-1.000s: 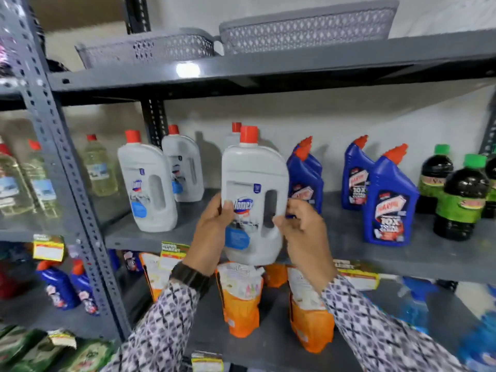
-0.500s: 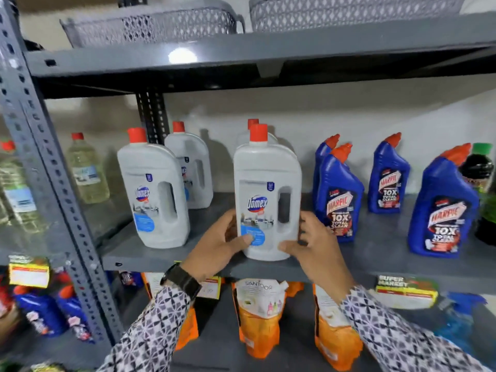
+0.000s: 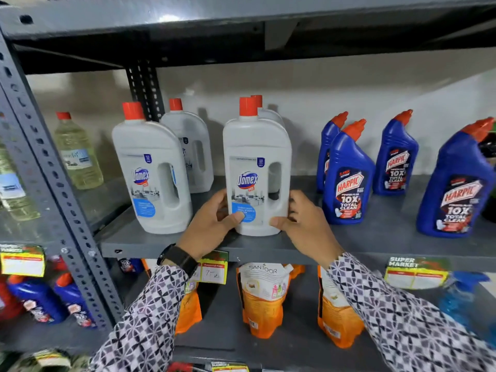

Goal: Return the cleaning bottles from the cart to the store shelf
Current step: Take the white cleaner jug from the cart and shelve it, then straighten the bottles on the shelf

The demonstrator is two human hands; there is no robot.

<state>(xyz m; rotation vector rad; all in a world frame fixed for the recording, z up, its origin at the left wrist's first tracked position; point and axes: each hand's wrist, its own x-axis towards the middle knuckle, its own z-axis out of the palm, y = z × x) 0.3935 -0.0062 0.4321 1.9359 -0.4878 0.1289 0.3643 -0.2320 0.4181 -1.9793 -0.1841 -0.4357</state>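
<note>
White Domex bottle (image 3: 256, 167) stood upright near the front edge of the grey shelf (image 3: 375, 237). Left hand (image 3: 212, 224) and right hand (image 3: 306, 224) clasped its base, fingers loosely curled. Placement step; release judged next.

- The Domex bottle (image 3: 256, 170) you're holding is white with a red cap and a blue label patch.
- Your sleeves (image 3: 150, 318) have a black, white and grey geometric check.
- The Harpic bottles (image 3: 347, 178) are deep blue with orange-red caps.
- The Santoor pouches (image 3: 264, 299) are orange and white.
- The shelf (image 3: 375, 237) is plain grey.
- The price tags (image 3: 214, 269) are yellow-green.
</note>
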